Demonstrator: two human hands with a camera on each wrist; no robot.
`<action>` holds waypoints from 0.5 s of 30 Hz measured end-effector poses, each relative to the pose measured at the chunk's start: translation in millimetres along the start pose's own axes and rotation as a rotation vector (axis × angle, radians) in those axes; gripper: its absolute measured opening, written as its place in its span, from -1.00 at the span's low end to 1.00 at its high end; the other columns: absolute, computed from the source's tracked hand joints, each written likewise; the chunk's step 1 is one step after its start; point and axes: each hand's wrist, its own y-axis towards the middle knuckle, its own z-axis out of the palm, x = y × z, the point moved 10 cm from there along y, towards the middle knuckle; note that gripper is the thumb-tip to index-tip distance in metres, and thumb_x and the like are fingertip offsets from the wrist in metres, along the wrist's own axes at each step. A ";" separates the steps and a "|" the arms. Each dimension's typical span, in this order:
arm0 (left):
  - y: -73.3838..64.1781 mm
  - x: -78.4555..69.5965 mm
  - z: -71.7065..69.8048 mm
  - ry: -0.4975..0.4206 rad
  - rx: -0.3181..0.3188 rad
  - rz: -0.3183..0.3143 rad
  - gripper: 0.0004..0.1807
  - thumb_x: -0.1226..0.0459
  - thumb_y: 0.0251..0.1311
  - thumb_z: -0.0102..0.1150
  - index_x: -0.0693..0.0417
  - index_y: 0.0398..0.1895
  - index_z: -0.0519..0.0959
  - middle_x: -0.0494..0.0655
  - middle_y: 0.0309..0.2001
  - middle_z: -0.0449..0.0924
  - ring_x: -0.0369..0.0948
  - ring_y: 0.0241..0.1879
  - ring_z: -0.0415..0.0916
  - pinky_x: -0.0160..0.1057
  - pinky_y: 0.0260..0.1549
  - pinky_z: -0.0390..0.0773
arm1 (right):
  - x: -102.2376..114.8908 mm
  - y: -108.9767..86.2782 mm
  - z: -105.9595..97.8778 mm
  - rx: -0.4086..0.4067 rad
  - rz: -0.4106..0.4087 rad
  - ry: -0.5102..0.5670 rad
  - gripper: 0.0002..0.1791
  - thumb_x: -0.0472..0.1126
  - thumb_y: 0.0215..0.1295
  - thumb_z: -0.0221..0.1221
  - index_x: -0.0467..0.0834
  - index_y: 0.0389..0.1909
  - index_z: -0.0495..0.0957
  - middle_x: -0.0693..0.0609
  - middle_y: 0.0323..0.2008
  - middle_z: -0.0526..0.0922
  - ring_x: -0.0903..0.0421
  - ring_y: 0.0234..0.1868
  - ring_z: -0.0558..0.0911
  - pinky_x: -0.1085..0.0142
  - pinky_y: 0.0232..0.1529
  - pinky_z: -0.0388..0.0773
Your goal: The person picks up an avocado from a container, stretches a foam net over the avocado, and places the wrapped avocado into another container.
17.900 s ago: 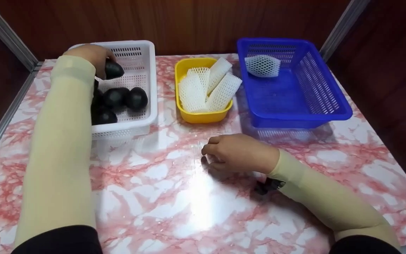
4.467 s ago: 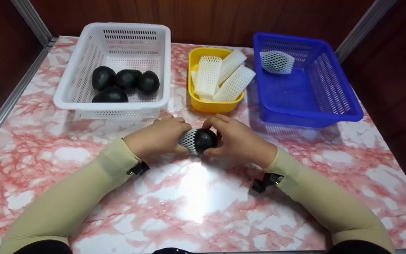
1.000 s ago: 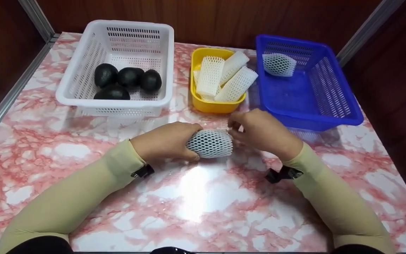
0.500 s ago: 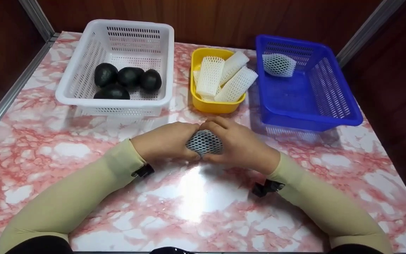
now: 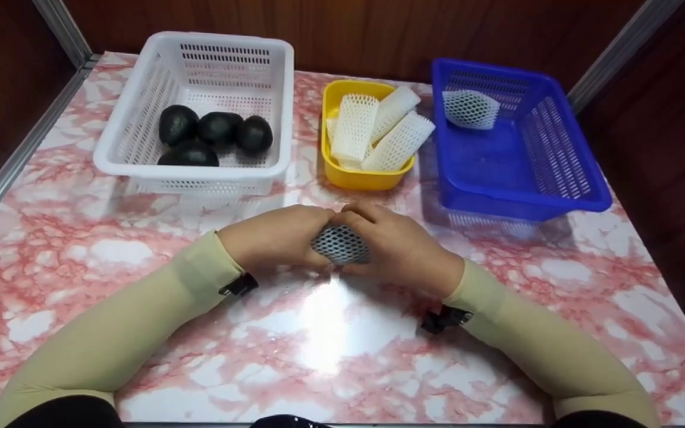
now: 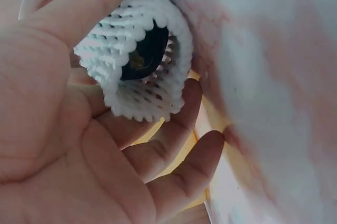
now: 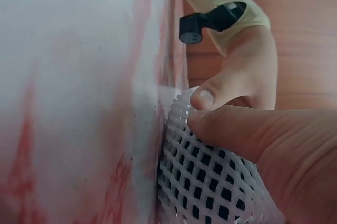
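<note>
One net-sleeved dark fruit [image 5: 341,245] between both hands [image 5: 280,238] [image 5: 405,248], in contact with each

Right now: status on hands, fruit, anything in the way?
Left fingers and right fingers on foam net. Dark fruit inside, visible through mesh and open end. Yellow tub just beyond, not touching either hand.

Can't see either end of the white net [image 5: 341,244] from above, covered by left hand [image 5: 277,239] and right hand [image 5: 405,249]. Can't see the whole dark fruit [image 6: 146,53] inside.
</note>
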 end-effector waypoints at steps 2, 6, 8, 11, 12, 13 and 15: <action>-0.4 -0.2 -0.4 0.001 0.003 0.005 -0.31 0.13 0.12 0.61 -0.02 0.34 0.57 -0.09 0.15 0.74 -0.09 0.09 0.68 -0.02 0.24 0.65 | 0.5 0.0 0.1 -0.009 -0.005 -0.009 -0.15 0.12 0.16 0.62 0.01 0.43 0.52 -0.05 0.29 0.61 -0.02 0.18 0.71 0.00 0.14 0.78; -1.3 -0.1 -0.9 0.017 0.012 0.007 -0.31 0.14 0.15 0.59 -0.02 0.37 0.57 -0.06 0.16 0.74 -0.08 0.09 0.69 -0.02 0.24 0.66 | 0.2 -0.1 1.8 -0.006 0.000 -0.013 -0.15 0.13 0.16 0.62 0.04 0.45 0.50 -0.04 0.30 0.60 -0.02 0.18 0.70 -0.01 0.12 0.78; -2.2 -0.4 -1.6 0.029 0.020 0.006 -0.33 0.13 0.17 0.57 0.02 0.36 0.57 -0.03 0.15 0.74 -0.07 0.09 0.69 -0.02 0.23 0.67 | 0.0 -0.1 3.0 0.000 0.004 -0.014 -0.15 0.13 0.17 0.62 0.05 0.45 0.50 -0.04 0.30 0.59 -0.03 0.18 0.70 -0.01 0.11 0.78; -4.5 0.3 -2.5 0.030 0.044 -0.001 -0.31 0.12 0.18 0.58 0.07 0.36 0.56 -0.02 0.16 0.73 -0.06 0.10 0.68 -0.01 0.26 0.66 | -1.1 0.2 3.3 0.002 0.000 -0.018 -0.15 0.12 0.16 0.62 0.03 0.44 0.51 -0.05 0.30 0.60 -0.03 0.19 0.70 0.00 0.12 0.78; -5.4 0.7 -3.1 0.024 0.051 -0.003 -0.31 0.11 0.18 0.59 0.07 0.36 0.56 -0.02 0.16 0.73 -0.06 0.10 0.68 0.00 0.25 0.66 | -1.8 0.3 2.6 0.000 -0.002 -0.018 -0.16 0.11 0.15 0.63 0.02 0.43 0.52 -0.06 0.31 0.61 -0.04 0.19 0.70 0.00 0.13 0.78; -5.9 1.3 -3.5 0.021 0.058 -0.004 -0.32 0.11 0.17 0.60 0.08 0.34 0.57 -0.02 0.14 0.74 -0.05 0.08 0.69 0.00 0.23 0.66 | -2.5 0.4 1.2 -0.005 -0.005 -0.018 -0.16 0.11 0.14 0.63 0.00 0.41 0.53 -0.06 0.30 0.61 -0.04 0.18 0.70 0.01 0.14 0.78; -6.3 2.9 -4.3 0.008 0.072 -0.011 -0.33 0.10 0.16 0.63 0.07 0.32 0.59 -0.03 0.13 0.74 -0.05 0.07 0.69 0.01 0.23 0.65 | -5.9 0.5 -2.9 -0.016 -0.002 -0.006 -0.16 0.08 0.10 0.65 -0.02 0.38 0.54 -0.06 0.29 0.63 -0.03 0.17 0.69 0.03 0.16 0.76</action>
